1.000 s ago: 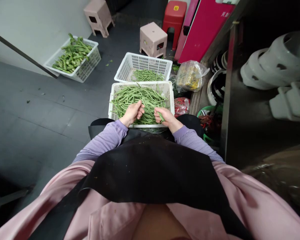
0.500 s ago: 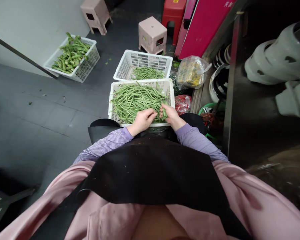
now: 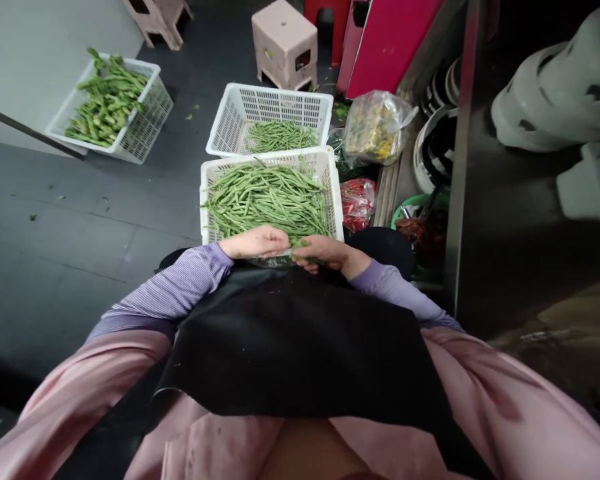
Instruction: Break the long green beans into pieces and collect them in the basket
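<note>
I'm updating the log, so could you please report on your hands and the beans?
Right hand closed on green beans; left hand beside it, hold unclear. Bean heap in near basket. Nothing seen blocking hands.

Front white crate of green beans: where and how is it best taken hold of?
Probably by the rim at its short left and right ends, from above. The front crate's rim is largely clear of the heaped beans there, while the rear crate crowds its far long side.
</note>
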Available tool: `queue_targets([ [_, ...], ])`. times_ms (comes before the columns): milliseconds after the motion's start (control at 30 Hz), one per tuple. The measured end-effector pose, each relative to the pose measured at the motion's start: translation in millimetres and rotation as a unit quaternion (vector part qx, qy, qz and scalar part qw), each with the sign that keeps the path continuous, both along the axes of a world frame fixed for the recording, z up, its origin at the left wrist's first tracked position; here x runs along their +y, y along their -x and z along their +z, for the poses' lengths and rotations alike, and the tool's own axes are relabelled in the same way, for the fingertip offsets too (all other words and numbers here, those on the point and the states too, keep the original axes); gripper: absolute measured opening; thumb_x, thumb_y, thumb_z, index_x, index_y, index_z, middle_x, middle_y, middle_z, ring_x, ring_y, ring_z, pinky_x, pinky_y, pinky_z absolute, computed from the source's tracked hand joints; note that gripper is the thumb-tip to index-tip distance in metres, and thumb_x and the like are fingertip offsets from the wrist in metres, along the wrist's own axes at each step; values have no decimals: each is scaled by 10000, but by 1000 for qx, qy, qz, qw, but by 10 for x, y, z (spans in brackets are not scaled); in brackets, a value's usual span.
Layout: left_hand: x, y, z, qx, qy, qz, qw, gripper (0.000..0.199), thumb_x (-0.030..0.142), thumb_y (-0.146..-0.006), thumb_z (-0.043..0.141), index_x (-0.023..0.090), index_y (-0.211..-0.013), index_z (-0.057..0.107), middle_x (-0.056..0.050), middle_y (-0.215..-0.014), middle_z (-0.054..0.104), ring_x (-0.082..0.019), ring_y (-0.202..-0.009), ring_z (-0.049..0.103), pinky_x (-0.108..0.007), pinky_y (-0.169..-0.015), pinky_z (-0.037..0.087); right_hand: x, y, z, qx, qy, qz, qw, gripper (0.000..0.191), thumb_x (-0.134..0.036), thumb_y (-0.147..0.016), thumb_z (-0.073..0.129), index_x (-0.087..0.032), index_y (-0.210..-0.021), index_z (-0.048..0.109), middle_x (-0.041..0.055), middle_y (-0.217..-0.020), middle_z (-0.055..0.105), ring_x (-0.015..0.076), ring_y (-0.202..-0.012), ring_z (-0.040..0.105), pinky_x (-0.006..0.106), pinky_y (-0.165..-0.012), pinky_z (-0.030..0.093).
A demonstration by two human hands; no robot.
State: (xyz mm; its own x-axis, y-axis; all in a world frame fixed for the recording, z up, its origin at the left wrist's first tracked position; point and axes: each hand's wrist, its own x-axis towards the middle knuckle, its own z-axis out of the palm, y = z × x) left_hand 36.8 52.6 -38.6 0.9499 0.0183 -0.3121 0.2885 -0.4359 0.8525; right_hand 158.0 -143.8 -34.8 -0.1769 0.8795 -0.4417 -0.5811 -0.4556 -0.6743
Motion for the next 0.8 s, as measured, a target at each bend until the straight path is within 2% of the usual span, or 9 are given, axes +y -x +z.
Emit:
queue_targets([
  [67, 158, -279, -92, 3, -160, -7, 987, 210, 345, -870, 650, 179, -758, 714, -53, -688, 654, -158, -617, 574, -275, -623, 463, 19, -178, 38, -42, 15, -162, 986, 348, -417, -806, 830, -158, -823, 598, -52, -611, 522, 68, -455, 453, 211, -439, 419],
  [100, 207, -449, -158, -18, -254, -5, 967, 137, 253, -848, 646, 167, -878, 747, -90, -837, 710, -199, -762, 637, -307, -719, 495, 21, -314, 61, -62, 22, -251, 966, 324, -416, -830, 810, -168, -865, 603, -56, -633, 521, 70, -476, 471, 211, -461, 435],
  [167, 208, -805, -334, -62, -383, -49, 921, 291, 132, -842, 580, 136, -1078, 750, -160, -1101, 723, -267, -1035, 648, -370, -874, 493, -3, -646, 113, -100, 22, -402, 910, 275, -415, -881, 761, -203, -909, 588, -66, -656, 497, 73, -509, 494, 205, -495, 449],
  [267, -20, -1258, -697, -95, -408, -218, 881, 329, 89, -888, 498, 125, -1097, 750, -182, -1137, 722, -277, -1141, 618, -393, -939, 467, -81, -1083, 180, -148, -3, -541, 828, 260, -448, -936, 689, -238, -882, 545, -71, -660, 444, 70, -524, 504, 197, -505, 440],
  [333, -224, -1468, -973, -114, -382, -302, 866, 311, 90, -895, 506, 130, -1073, 758, -185, -1135, 727, -268, -1143, 620, -386, -941, 462, -107, -1207, 199, -147, -17, -570, 808, 285, -463, -932, 691, -242, -859, 526, -71, -664, 428, 67, -518, 495, 200, -502, 438],
  [400, -381, -1613, -1241, -129, -367, -344, 854, 312, 87, -878, 541, 130, -1100, 756, -193, -1211, 717, -268, -1196, 608, -383, -962, 447, -90, -1197, 196, -120, -23, -567, 815, 319, -447, -895, 747, -237, -840, 511, -68, -671, 442, 64, -516, 487, 208, -501, 446],
  [533, -515, -1796, -1657, -86, -423, -336, 837, 287, 76, -873, 555, 94, -1062, 770, -221, -1169, 737, -304, -1133, 644, -431, -963, 429, 18, -1059, 189, -77, -24, -559, 825, 369, -415, -831, 826, -233, -818, 505, -63, -681, 481, 66, -518, 487, 222, -495, 452],
  [633, -581, -1862, -1812, -67, -440, -352, 823, 212, 56, -846, 587, 110, -896, 786, -183, -1008, 776, -305, -1034, 671, -440, -938, 432, 83, -1022, 219, -72, -8, -571, 818, 397, -431, -787, 857, -233, -808, 513, -77, -664, 481, 62, -494, 460, 220, -467, 423],
  [800, -647, -1807, -1838, -122, -389, -427, 807, 229, 55, -867, 578, 150, -818, 780, -116, -887, 783, -225, -915, 693, -360, -892, 444, 107, -1010, 279, -70, 23, -578, 813, 380, -404, -808, 838, -228, -786, 502, -88, -638, 466, 55, -468, 461, 218, -456, 405],
])
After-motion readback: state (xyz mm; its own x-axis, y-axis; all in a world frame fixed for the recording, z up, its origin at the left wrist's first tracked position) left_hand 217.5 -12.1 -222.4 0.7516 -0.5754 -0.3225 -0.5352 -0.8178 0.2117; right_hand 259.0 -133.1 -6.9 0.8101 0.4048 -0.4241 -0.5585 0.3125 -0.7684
